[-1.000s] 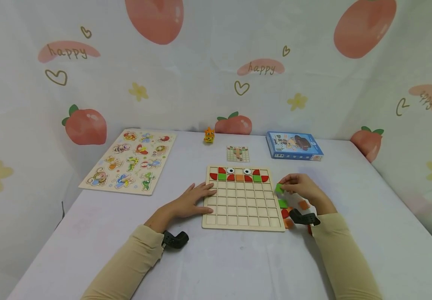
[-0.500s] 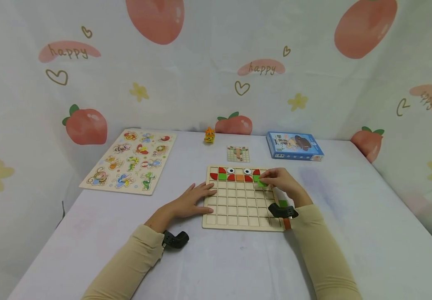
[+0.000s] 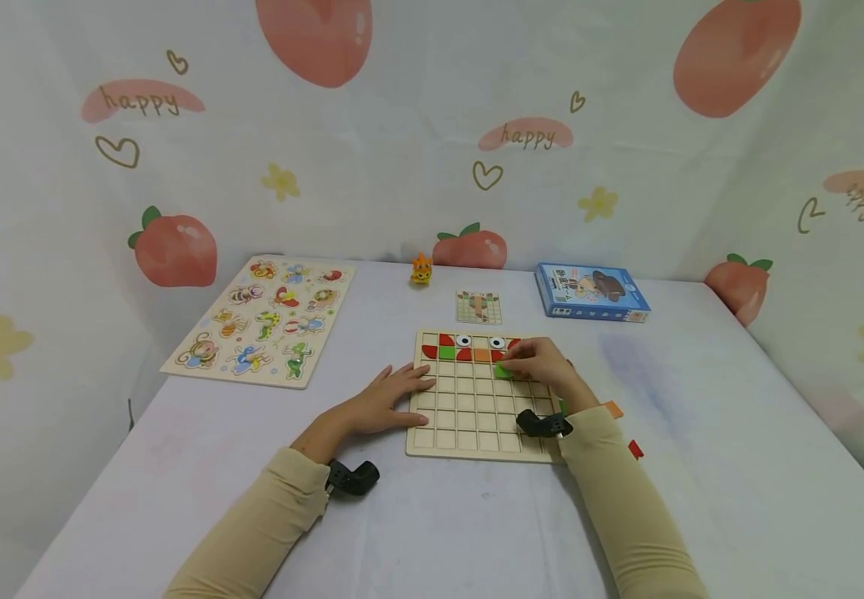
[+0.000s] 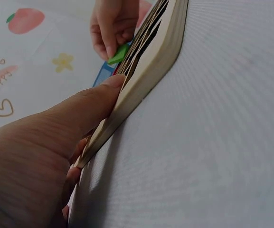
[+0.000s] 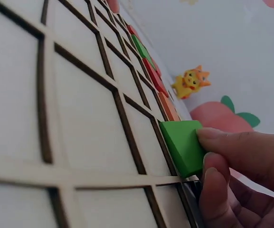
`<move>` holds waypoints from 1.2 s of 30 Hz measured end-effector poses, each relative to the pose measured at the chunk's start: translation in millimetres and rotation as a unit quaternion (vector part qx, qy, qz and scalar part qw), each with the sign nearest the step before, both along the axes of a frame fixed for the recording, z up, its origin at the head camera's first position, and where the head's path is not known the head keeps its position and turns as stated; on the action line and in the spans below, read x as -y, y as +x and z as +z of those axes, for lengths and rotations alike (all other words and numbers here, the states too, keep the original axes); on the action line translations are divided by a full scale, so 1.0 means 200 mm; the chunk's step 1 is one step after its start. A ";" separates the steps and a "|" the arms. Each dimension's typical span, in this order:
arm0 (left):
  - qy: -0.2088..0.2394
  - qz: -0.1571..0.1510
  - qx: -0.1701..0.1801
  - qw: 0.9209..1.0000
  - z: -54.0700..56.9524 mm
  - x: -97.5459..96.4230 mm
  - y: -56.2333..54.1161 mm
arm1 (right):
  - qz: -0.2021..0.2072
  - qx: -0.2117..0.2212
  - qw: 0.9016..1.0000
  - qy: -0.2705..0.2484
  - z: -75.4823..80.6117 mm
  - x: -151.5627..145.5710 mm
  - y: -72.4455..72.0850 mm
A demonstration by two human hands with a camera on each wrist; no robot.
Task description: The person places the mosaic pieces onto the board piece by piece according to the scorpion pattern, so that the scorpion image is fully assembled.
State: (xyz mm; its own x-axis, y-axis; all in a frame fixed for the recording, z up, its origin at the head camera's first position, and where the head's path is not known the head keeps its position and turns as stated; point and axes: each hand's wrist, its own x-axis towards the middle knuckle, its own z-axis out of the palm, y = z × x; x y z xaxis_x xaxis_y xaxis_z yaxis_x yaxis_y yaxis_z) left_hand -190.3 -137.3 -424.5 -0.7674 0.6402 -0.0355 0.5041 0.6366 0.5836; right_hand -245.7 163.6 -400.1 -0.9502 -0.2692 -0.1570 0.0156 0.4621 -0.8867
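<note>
A wooden grid board lies in the middle of the table, with red, green, orange and eye tiles in its top two rows. My right hand pinches a green square tile between thumb and fingers. That tile is over the board, just below the filled second row, tilted in the right wrist view. My left hand rests on the board's left edge with its fingers spread and fairly straight. In the left wrist view its thumb lies on the rim. Part of the board's right side is hidden by my right hand and wrist.
Loose tiles lie right of the board, among them an orange tile and a red tile. Behind the board are a pattern card, a small orange toy figure and a blue box. A picture puzzle board lies at left.
My right hand has carried the green tile leftward, from beside the board's right edge to over the grid. The left hand stays on the board's left edge.
</note>
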 end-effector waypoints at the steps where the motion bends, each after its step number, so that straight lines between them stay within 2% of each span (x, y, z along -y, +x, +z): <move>1: 0.002 -0.001 0.000 1.000 0.00 0.00 0.00 | 0.000 -0.003 1.000 0.001 0.00 0.00 0.00; 5: 0.000 -0.002 0.001 1.000 0.01 0.00 0.00 | 0.006 -0.020 1.000 0.012 -0.01 0.01 0.01; 12: 0.000 0.000 0.003 1.000 0.02 0.00 0.01 | 0.001 -0.026 0.999 0.045 -0.01 0.02 0.01; 20: -0.004 0.000 0.002 1.000 0.02 -0.01 0.01 | 0.022 -0.028 0.997 0.072 0.05 0.01 0.02; 24: -0.007 0.001 0.005 1.000 0.02 -0.01 0.01 | 0.035 -0.035 0.995 0.081 0.06 -0.04 0.04; 36: -0.005 0.001 0.007 1.000 0.01 0.00 0.00 | 0.040 -0.043 0.989 0.139 0.07 -0.23 0.12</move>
State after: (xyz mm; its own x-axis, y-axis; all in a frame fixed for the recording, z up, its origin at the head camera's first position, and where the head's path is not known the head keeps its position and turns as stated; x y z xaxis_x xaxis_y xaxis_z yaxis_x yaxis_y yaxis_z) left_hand -191.1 -137.1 -423.0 -0.7686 0.6376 -0.0522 0.4940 0.6435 0.5847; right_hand -222.6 210.5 -385.2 -0.9406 -0.3021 -0.1551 -0.1011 0.6851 -0.7214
